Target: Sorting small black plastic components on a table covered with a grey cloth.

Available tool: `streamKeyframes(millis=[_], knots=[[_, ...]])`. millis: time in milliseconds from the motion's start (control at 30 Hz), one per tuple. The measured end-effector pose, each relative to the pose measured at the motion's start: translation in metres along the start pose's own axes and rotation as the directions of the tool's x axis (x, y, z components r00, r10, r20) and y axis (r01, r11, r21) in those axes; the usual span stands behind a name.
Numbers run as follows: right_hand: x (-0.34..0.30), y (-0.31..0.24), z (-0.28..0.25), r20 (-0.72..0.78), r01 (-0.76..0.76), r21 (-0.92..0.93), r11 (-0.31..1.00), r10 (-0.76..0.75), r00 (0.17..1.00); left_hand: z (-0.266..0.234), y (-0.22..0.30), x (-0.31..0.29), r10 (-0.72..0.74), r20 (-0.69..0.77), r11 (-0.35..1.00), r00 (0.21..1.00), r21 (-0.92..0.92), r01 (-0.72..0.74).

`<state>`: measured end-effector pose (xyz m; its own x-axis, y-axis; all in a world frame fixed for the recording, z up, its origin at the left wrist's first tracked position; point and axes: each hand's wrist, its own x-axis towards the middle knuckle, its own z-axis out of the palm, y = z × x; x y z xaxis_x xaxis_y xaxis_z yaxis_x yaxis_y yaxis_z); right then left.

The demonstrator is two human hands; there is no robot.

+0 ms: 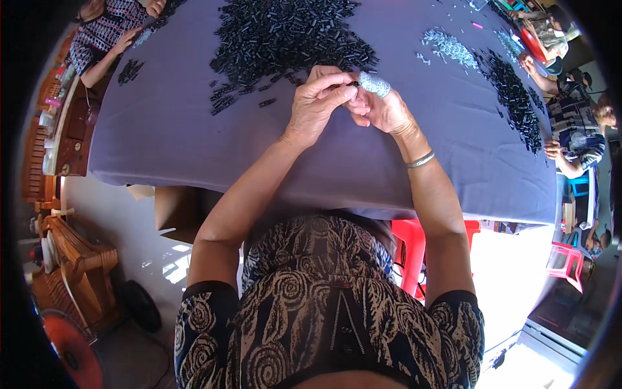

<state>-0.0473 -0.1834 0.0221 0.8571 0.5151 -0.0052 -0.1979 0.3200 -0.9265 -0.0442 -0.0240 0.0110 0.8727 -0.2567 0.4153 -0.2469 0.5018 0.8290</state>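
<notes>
Item: small dark tube-shaped piece [354, 83], pinched between the fingertips of both hands just over the near edge of the big pile of black pieces [285, 35]. It is mostly hidden by the fingers, so its exact shape cannot be told.

Left hand [317, 104]: fingers curled and closed on the piece from the left, thumb and forefinger meeting at its end.

Right hand [382, 107]: closed against the same piece from the right. One fingertip wears a pale wrapped finger guard [376, 84], which presses right at the piece. A metal bangle [421, 159] sits at the wrist.

Handling note, as a judgement: the work looks best done with the piece held at the very fingertips, the guarded finger taking the pressure, both wrists resting low over the cloth so that a dropped piece lands near the pile and not off the edge.

Support: table under a purple-grey cloth [194, 129]; the hands hover over its middle, on the near side of the pile.

Beyond the pile, to its right: a small heap of pale grey pieces [450, 47], and further right a long strip of black pieces [515, 97].

Around the table: other people's hands at the far left [123, 40] and at the right edge [554, 149]. A red plastic stool [414, 249] stands under the table's near side.
</notes>
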Motion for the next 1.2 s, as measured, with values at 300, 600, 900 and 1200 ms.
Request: streamKeyframes(millis=[300,600,900,1200], knots=[[0.001,0.007,0.019,-0.095,0.031,0.258,0.966,-0.007,0.995,0.003,-0.002,-0.004,0.053,-0.010,0.997,0.999,0.062,-0.052],[0.001,0.006,0.025,-0.156,0.033,0.325,0.945,0.019,0.988,0.005,0.003,-0.001,0.017,-0.010,0.999,1.000,-0.027,-0.017],[0.007,0.007,0.025,-0.090,-0.012,0.231,0.973,0.034,0.995,-0.014,-0.002,0.001,0.025,-0.045,0.997,0.999,0.069,-0.021],[-0.001,-0.013,-0.009,-0.512,0.274,-0.116,0.955,-0.294,0.807,-0.078,0.086,0.011,-0.018,-0.147,0.781,0.989,0.615,0.106]])
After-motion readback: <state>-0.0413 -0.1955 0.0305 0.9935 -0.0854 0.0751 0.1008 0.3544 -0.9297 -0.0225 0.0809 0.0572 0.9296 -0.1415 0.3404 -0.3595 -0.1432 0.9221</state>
